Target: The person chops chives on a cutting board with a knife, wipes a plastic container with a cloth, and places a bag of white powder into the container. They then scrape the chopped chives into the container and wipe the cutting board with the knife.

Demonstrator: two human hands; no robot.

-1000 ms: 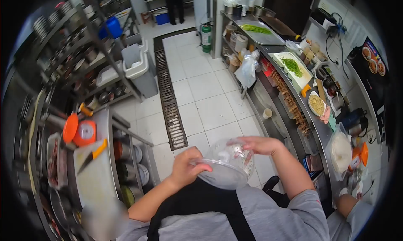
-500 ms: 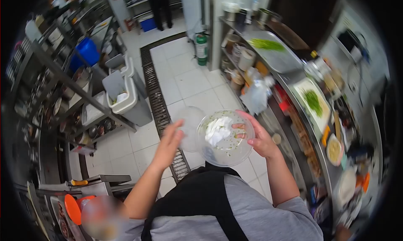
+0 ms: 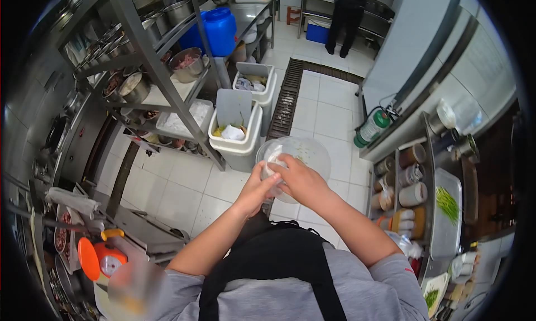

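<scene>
A round clear plastic container (image 3: 314, 153) with small green bits inside is held out in front of my body, over the floor. At its left side, my left hand (image 3: 258, 188) is closed on the rim, thumb towards the middle. My right hand (image 3: 301, 180) reaches across the container with fingers bent onto a crumpled white paper towel (image 3: 272, 152). The fingertips of both hands come close together there, and they cover part of the wad and the near rim.
Ahead to the left stand white bins (image 3: 254, 128) holding waste, beside a metal rack (image 3: 167, 92) with pots. A floor drain grate (image 3: 286, 97) runs forward. A fire extinguisher (image 3: 373, 128) stands at right, near shelves with jars and a tray (image 3: 444, 231). A person (image 3: 347, 19) stands far ahead.
My view has turned left towards the bins. My right hand has gone from the container's right side to the white wad; my left hand has come in to the container's left side.
</scene>
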